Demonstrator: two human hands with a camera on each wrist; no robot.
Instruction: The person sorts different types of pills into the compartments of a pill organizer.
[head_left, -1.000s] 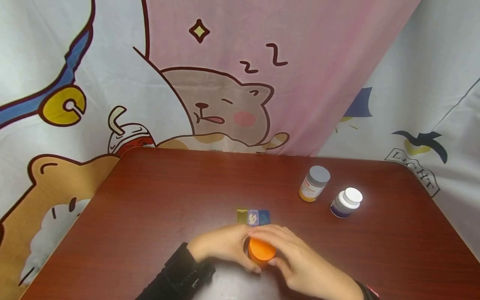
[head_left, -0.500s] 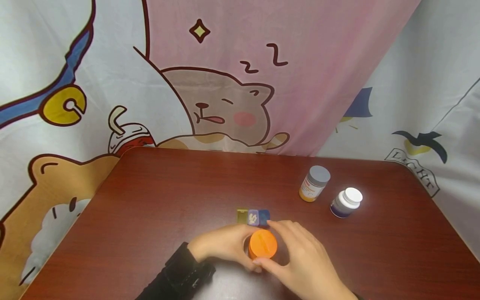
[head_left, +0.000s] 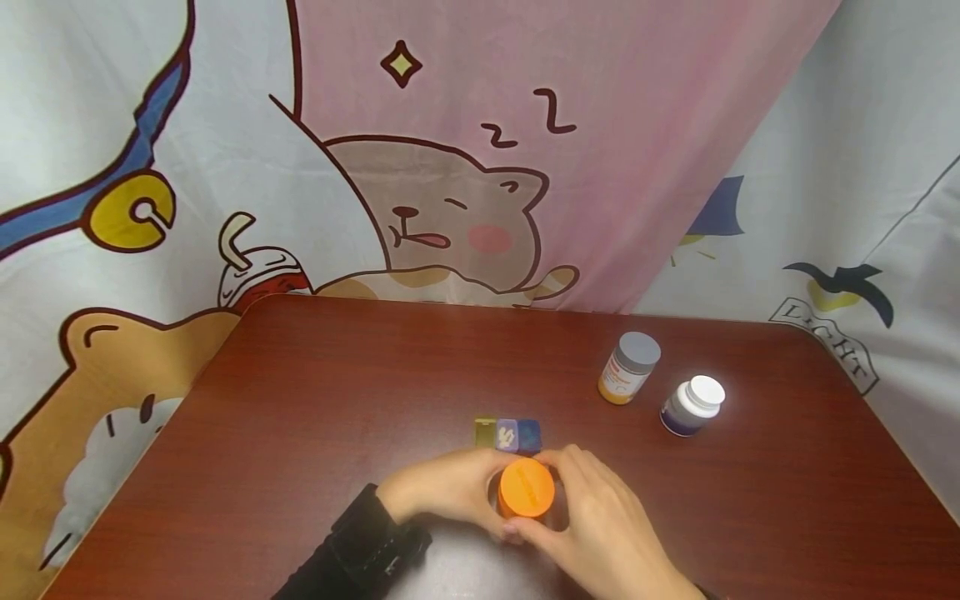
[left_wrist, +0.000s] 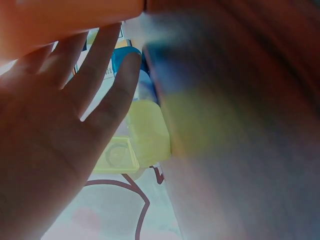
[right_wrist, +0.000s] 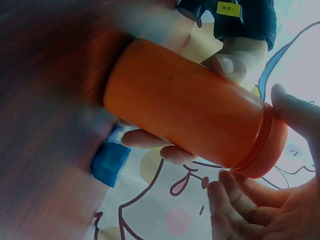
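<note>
An orange bottle (right_wrist: 185, 100) stands upright on the table, its round orange lid (head_left: 527, 488) on top. My left hand (head_left: 450, 487) wraps round the bottle's body, thumb on the near side and fingers on the far side. At the lid's rim, the thumb and fingers of my right hand (head_left: 603, 521) pinch from opposite sides. Just beyond the hands lies a small pill box (head_left: 507, 435) with yellow, purple and blue compartments. Its yellow compartment has a raised lid (left_wrist: 117, 155) in the left wrist view. White shapes show in the purple part; I cannot tell what they are.
Toward the back right stand a grey-capped bottle (head_left: 630, 367) with an orange base and a white bottle (head_left: 692, 406) with a dark lower band. A cartoon-printed cloth (head_left: 450, 167) hangs behind the brown table (head_left: 337, 375).
My right hand was over the lid, then its fingers spread off the far rim, and now they are back on it. My left hand and the bottle have hardly moved.
</note>
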